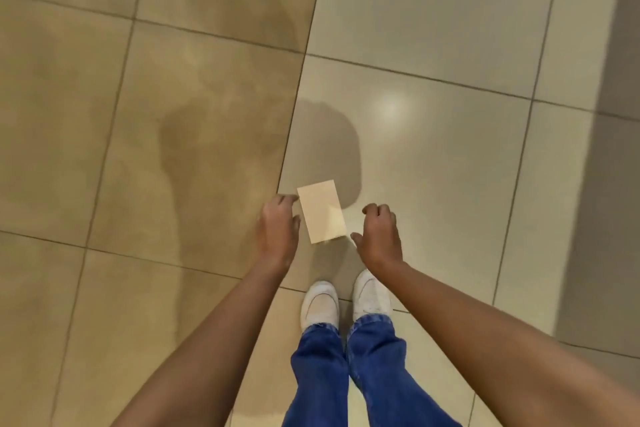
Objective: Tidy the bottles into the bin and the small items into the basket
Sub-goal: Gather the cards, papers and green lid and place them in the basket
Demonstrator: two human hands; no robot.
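A small beige card [321, 211] hangs at hand height between my two hands, above the tiled floor. My left hand [278, 230] has its fingertips at the card's upper left corner. My right hand [379, 236] has curled fingers, and its thumb points at the card's lower right corner. Whether either hand actually grips the card, I cannot tell. No bottle, bin or basket is in view.
I stand on a glossy tiled floor [433, 156], tan on the left and paler on the right. My white shoes [320, 303] and blue jeans [346, 371] are below the hands. A grey raised edge or wall [606, 184] runs along the right.
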